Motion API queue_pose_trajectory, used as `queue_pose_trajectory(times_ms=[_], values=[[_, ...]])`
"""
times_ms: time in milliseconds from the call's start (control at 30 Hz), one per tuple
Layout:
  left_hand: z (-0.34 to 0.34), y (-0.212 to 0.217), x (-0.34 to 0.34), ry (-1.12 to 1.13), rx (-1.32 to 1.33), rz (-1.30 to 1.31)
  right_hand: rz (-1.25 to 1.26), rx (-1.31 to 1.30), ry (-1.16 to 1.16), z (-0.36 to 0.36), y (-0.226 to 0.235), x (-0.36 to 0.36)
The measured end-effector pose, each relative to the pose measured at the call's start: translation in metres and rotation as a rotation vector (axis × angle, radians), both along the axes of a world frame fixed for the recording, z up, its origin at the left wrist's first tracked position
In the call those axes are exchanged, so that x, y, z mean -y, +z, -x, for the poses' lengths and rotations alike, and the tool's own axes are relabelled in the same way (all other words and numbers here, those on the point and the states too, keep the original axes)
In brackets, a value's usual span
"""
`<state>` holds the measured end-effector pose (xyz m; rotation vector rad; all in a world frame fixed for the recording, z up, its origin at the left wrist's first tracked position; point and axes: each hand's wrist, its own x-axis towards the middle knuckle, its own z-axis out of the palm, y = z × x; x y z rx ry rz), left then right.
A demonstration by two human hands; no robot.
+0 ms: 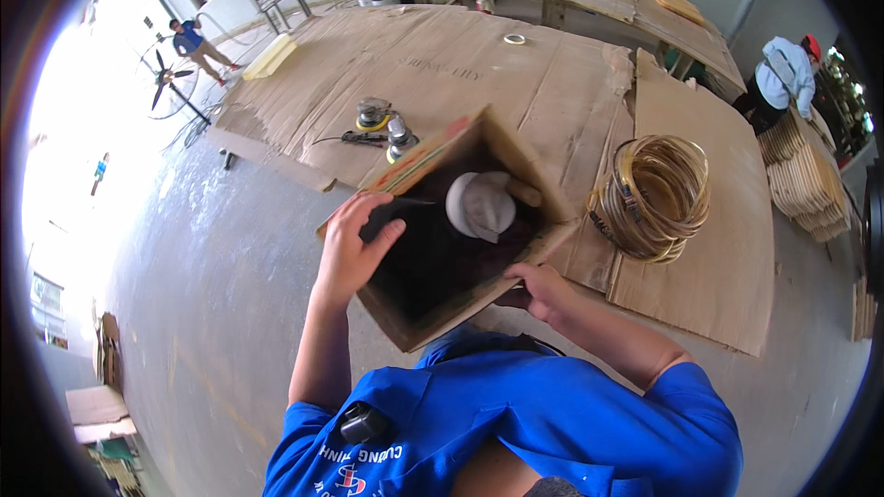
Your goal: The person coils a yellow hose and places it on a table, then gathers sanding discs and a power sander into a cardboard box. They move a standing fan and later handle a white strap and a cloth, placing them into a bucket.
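Note:
I hold an open-topped cardboard box [539, 152] tilted between my hands, in front of my chest. My left hand [350, 244] grips its left rim, with the thumb over the inner side. On the near right rim is my right hand [539, 293], its thumb on top and its other fingers mostly hidden beneath. Inside the dark box lies a whitish rounded object [481, 206] of a kind I cannot make out. Touching it is a short brown piece [524, 190]. The deeper part of the box is too dark to read.
Two sanders [373, 114] [401, 136] lie on the cardboard-covered table [516, 74]. A stack of gold-brown rings [652, 198] sits to the right, and a tape roll [515, 39] farther back. A standing fan [168, 78] and two people [195, 44] [785, 74] are beyond.

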<state>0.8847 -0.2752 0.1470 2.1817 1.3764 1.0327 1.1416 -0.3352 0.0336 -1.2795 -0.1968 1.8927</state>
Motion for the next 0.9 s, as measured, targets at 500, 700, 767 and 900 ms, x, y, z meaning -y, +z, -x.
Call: queue_pose_trajectory(times_ms=[500, 700, 767, 900], values=[[-0.115, -0.213, -0.422, -0.794, -0.569, 0.029, 0.129, 0.074, -0.539, -0.047, 0.020, -0.031], [-0.191, -0.315, -0.390, -0.514, -0.491, 0.402, 0.228, 0.040, -0.652, -0.042, 0.026, -0.053], [-0.200, -0.323, -0.395, -0.455, -0.510, 0.428, 0.189, 0.077, -0.647, -0.040, 0.028, -0.061], [-0.187, -0.316, -0.454, -0.453, -0.647, 0.585, 0.203, 0.081, -0.692, -0.037, 0.033, -0.082]])
